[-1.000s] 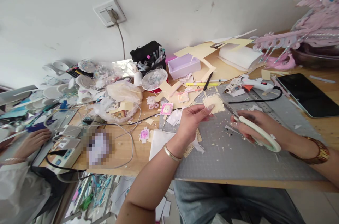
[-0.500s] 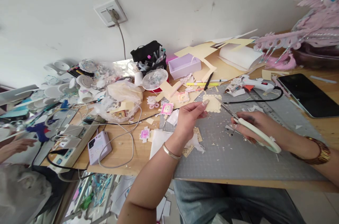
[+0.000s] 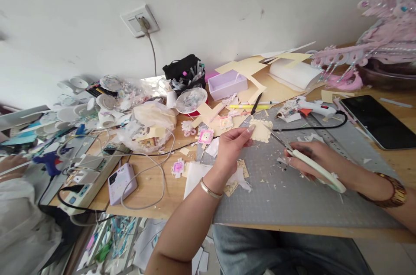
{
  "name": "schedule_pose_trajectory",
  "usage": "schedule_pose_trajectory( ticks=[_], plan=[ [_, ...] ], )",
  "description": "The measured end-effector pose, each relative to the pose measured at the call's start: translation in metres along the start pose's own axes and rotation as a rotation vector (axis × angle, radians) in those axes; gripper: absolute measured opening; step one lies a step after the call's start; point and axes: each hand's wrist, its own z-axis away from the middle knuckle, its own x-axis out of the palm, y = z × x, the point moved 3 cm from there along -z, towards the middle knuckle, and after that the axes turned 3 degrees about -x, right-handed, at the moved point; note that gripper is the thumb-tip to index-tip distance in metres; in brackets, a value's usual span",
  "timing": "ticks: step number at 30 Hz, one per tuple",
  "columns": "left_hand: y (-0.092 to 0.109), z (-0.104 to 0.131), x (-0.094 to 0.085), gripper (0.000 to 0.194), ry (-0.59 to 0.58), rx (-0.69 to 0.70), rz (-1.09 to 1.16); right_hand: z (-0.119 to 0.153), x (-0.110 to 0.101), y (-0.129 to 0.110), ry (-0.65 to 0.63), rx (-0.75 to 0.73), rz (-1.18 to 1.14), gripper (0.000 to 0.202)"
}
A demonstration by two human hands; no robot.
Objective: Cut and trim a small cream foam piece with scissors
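My left hand pinches a small cream paper cut-out with a scalloped edge, held a little above the grey cutting mat. My right hand grips pale green-handled scissors; their metal blades reach left and touch the right edge of the paper piece. Small paper offcuts lie scattered on the mat under both hands.
A white glue gun with a black cord and a dark tablet lie at the right. A lilac box, a black pen pouch, plastic bags, a power strip and a lilac device crowd the left. Another person's sleeve shows far left.
The view has shifted slightly downward. My hands stay in place with the scissors at the paper's edge. The other person's hand at far left has pulled back from the power strip.
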Motion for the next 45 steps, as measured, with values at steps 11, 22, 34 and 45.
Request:
schedule_pose_trajectory(
  ticks=[11,22,34,45],
  plan=[
    [-0.001,0.006,0.004,0.04,-0.054,-0.019,-0.009,0.002,-0.002,-0.008,-0.015,0.068,-0.009,0.042],
    [-0.001,0.004,0.004,0.039,-0.051,0.014,-0.049,0.001,-0.002,-0.002,0.0,0.021,0.014,0.039],
    [-0.009,0.008,0.01,0.042,-0.175,-0.13,0.031,-0.002,-0.003,-0.001,-0.056,0.103,-0.251,0.032],
    [-0.017,0.01,0.015,0.041,-0.265,-0.215,0.034,-0.002,0.0,0.008,-0.147,0.133,-0.398,0.033]
  ],
)
